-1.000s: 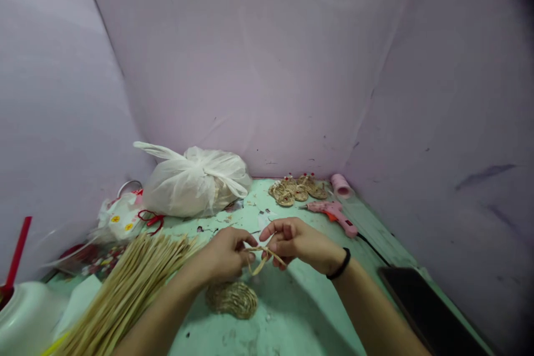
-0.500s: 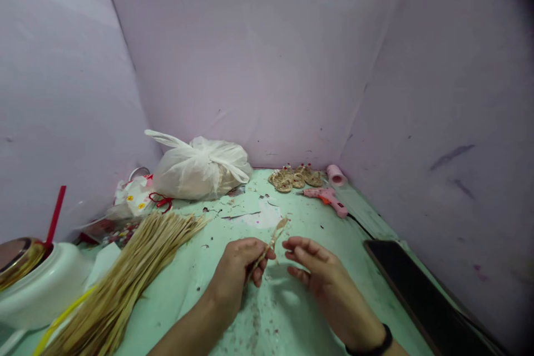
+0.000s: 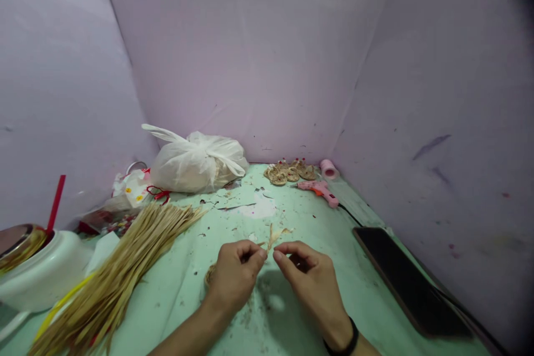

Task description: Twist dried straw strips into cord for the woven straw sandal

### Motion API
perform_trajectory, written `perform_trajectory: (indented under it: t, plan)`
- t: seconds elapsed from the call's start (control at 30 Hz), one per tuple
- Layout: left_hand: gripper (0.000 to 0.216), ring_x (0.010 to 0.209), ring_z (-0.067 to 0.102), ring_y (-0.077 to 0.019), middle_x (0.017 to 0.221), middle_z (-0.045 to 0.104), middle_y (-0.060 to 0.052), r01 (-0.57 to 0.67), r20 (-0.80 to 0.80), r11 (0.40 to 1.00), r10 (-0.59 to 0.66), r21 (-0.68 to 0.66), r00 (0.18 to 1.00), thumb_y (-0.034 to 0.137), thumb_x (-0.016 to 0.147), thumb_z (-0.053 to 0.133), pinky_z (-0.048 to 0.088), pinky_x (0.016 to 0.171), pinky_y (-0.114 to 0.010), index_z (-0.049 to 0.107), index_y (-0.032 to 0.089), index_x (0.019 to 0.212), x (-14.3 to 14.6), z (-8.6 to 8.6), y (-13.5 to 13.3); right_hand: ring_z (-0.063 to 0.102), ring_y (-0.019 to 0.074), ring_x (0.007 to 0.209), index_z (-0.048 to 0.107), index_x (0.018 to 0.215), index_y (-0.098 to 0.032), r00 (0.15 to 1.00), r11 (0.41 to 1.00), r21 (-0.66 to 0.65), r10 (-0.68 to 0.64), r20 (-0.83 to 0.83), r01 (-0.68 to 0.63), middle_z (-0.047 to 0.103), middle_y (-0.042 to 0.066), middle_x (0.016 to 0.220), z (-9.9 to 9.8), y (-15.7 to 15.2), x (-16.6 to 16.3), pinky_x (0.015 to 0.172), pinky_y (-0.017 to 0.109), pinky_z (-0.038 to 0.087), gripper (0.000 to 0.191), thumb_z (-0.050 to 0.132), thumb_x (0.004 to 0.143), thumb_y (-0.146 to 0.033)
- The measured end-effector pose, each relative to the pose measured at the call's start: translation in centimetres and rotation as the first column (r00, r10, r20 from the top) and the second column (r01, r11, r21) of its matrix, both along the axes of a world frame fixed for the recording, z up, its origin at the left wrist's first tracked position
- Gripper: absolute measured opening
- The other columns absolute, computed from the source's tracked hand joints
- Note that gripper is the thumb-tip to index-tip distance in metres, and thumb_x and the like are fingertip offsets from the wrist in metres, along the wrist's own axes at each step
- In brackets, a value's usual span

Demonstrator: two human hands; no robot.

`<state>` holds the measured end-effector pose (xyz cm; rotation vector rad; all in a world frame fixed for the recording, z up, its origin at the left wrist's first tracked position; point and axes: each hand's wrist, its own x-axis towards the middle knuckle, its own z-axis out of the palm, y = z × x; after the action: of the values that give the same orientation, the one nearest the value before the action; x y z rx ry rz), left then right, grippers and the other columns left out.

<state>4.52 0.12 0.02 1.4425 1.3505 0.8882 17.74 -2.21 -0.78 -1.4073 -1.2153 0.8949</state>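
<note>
Low in the frame's middle, the left hand [image 3: 236, 277] and right hand [image 3: 309, 282] each pinch a short straw strip [image 3: 273, 235] just above the counter [image 3: 300, 217]. The strip's frayed end points up. Working it further likely calls for both grips to hold firm.

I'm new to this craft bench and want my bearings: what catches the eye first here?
At the near middle, the left hand and right hand pinch a short straw strand between them. A thick bundle of straw strips fans across the green table at left, with a knotted white bag behind it.
</note>
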Motion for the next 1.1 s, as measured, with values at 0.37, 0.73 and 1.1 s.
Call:
perform_trajectory:
  t: [0.37,0.73,1.1]
  plan:
    - [0.023,0.059,0.05,-0.0116,0.065,0.057,-0.003,0.134,-0.457,0.888,0.093,0.441,0.884,0.026,0.077,0.043,0.033,0.056,-0.023,0.058,0.018,0.062,-0.2,-0.9,-1.2,0.052,0.0135,0.046,0.066,0.066,-0.019,0.988,0.999,0.039,-0.033,0.154,0.027,0.064,0.004,0.061,-0.8,-0.3,-0.3,0.049,0.027,0.045,0.018,0.06,0.068,-0.035]
    - [0.022,0.056,0.05,-0.011,0.069,0.056,-0.003,0.319,-0.66,0.806,0.114,0.498,0.743,0.022,0.078,0.039,0.031,0.053,-0.024,0.055,0.019,0.064,-0.5,-1.3,-1.2,0.054,0.0134,0.055,0.064,0.096,-0.019,0.995,0.998,-0.008,0.063,0.073,-0.063,0.06,0.005,0.077,-1.3,1.0,0.7,0.053,0.027,0.044,0.03,0.056,0.071,-0.034]
    - [0.02,0.036,0.04,-0.0073,0.039,0.047,0.003,0.108,0.116,0.958,-0.08,-0.266,0.99,0.031,0.064,0.055,0.03,0.041,-0.02,0.06,0.012,0.066,-0.5,-1.2,1.2,0.048,0.012,0.053,0.06,0.07,-0.016,0.986,0.994,-0.042,0.109,0.128,-0.105,0.058,0.002,0.063,-1.2,1.2,1.2,0.051,0.023,0.038,0.017,0.056,0.07,-0.032]
